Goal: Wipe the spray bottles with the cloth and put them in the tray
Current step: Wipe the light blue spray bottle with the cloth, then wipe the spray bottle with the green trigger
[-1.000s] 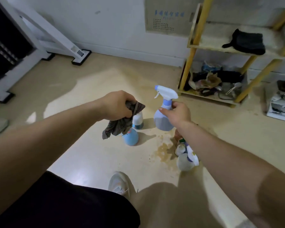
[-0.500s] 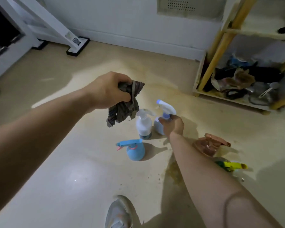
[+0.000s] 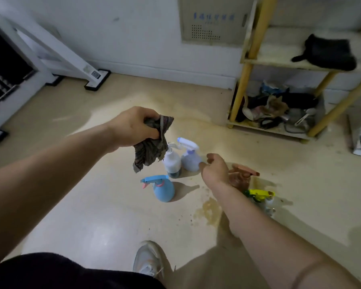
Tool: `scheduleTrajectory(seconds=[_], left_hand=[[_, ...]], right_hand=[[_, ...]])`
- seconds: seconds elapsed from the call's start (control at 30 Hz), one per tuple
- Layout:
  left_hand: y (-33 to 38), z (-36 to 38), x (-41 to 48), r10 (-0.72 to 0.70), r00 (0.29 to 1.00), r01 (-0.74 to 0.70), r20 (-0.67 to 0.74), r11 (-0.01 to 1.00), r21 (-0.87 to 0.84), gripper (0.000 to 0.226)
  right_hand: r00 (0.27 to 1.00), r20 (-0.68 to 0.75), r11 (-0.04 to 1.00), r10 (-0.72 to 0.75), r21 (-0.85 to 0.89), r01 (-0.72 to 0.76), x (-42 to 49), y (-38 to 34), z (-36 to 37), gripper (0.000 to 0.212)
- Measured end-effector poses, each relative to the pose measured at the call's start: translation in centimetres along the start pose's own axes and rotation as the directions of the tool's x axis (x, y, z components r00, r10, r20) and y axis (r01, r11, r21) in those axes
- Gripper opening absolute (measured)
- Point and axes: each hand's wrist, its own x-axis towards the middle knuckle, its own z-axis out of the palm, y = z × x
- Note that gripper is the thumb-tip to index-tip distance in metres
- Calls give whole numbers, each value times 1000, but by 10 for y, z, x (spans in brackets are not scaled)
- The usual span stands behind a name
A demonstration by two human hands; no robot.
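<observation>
1. Nearest of all, a pale shoe (image 3: 147, 259) stands on the cream floor (image 3: 92, 215), on the near side of the blue spray bottle (image 3: 164, 187).
2. A brownish stain (image 3: 208, 211) lies on the floor to the near right of the blue spray bottle, beside the right forearm.
3. The blue spray bottle stands upright on the floor with its trigger head pointing left, apart from the other bottles.
4. To its right is a yellow-headed bottle (image 3: 258, 193), partly hidden by the forearm. Just beyond that, a brown bottle (image 3: 241, 179) stands upright.
5. The right hand (image 3: 215, 170) is beyond and to the right of the blue spray bottle and holds nothing. Its fingers are loosely curled, with one fingertip at the lower side of the lavender bottle (image 3: 191, 161); whether it touches cannot be told.
6. Directly behind the blue spray bottle, the white bottle (image 3: 171, 163) and the lavender bottle stand upright, close side by side.
7. The left hand (image 3: 133, 126) is raised above and beyond the blue spray bottle. Its fist grips a bunched dark cloth (image 3: 150, 149), which hangs in front of the white bottle's head.
8. Far to the right, against the wall, is a yellow-framed rack (image 3: 248, 59) with a cluttered bottom shelf.
</observation>
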Motion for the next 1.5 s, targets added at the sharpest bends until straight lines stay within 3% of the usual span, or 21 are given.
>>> scheduleTrajectory(seconds=[0.07, 0.13, 0.17, 0.27, 0.3, 0.47, 0.57, 0.73, 0.83, 0.9, 1.0, 1.1, 1.3, 1.5], left_hand=[[19, 0, -23, 30, 999, -29, 23, 998, -55, 26], [40, 7, -45, 88, 993, -78, 76, 988, -136, 28], [52, 14, -56, 126, 987, -107, 97, 978, -177, 28], [86, 45, -85, 237, 966, -203, 106, 944, -261, 28], [98, 57, -93, 273, 957, -237, 95, 930, -281, 28], [147, 111, -118, 408, 912, -359, 48, 849, -387, 28], [170, 153, -133, 478, 877, -414, 60, 811, -413, 32], [191, 203, -134, 453, 863, -310, 223, 824, -474, 50], [173, 215, -107, 333, 927, -253, 170, 894, -371, 30], [151, 226, -81, 302, 945, -288, 123, 950, -121, 15], [118, 245, -50, 255, 951, -295, 173, 915, 276, 18], [95, 268, -27, 242, 935, -334, 258, 843, 422, 34], [77, 299, 0, 246, 942, -326, 230, 836, 442, 31], [65, 312, 13, 282, 948, -318, 147, 846, 429, 15]], right_hand=[[996, 71, 988, -56, 147, 45, -38, -15, -31, 25], [981, 187, 954, -59, 300, 0, -75, -31, -62, 8], [964, 264, 920, -36, 386, -71, -91, -38, -79, 9], [876, 476, 799, -71, 553, -236, -119, -45, -124, 51], [847, 520, 771, -109, 582, -258, -126, -45, -139, 56], [859, 472, 722, -199, 663, -196, -160, -34, -226, 47], [906, 375, 787, -198, 612, -81, -169, -15, -265, 37], [986, 151, 924, -65, 381, 3, -167, 25, -319, 33], [1000, 23, 966, 17, 259, -22, -158, 50, -338, 33], [998, -19, 978, 60, 202, -55, -147, 66, -341, 30], [994, -40, 985, 101, 142, -95, -127, 88, -334, 32], [993, -36, 992, 115, 64, -112, -106, 104, -320, 37], [994, 21, 987, 111, -117, -108, -71, 126, -290, 37], [995, 47, 985, 90, -149, -82, -52, 132, -273, 28]])
